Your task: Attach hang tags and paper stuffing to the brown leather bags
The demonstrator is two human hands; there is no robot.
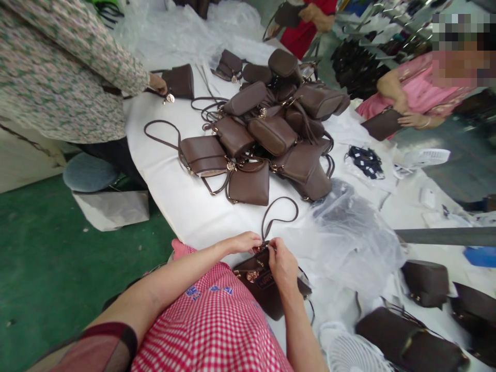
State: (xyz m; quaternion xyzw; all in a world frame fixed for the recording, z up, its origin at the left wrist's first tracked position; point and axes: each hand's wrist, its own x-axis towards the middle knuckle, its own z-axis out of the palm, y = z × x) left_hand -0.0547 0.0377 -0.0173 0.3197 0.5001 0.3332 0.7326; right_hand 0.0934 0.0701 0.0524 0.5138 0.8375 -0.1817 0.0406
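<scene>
A dark brown handbag (271,297) with a round gold charm (252,276) lies at the table's near edge, against the red checked apron. At its top edge my left hand (248,242) pinches the base of the thin strap, near the metal fitting. My right hand (283,262) is closed at the same top edge, just right of the left, its fingertips on the bag. The strap's loop (297,209) lies on the white table beyond both hands. What exactly sits between the fingertips is too small to make out.
A heap of brown bags (271,134) covers the table's middle. Clear plastic (349,237) lies at right, with more bags (411,338) and a white fan (358,351) at lower right. A person's hand (158,83) holds a bag at left; two people handle bags opposite.
</scene>
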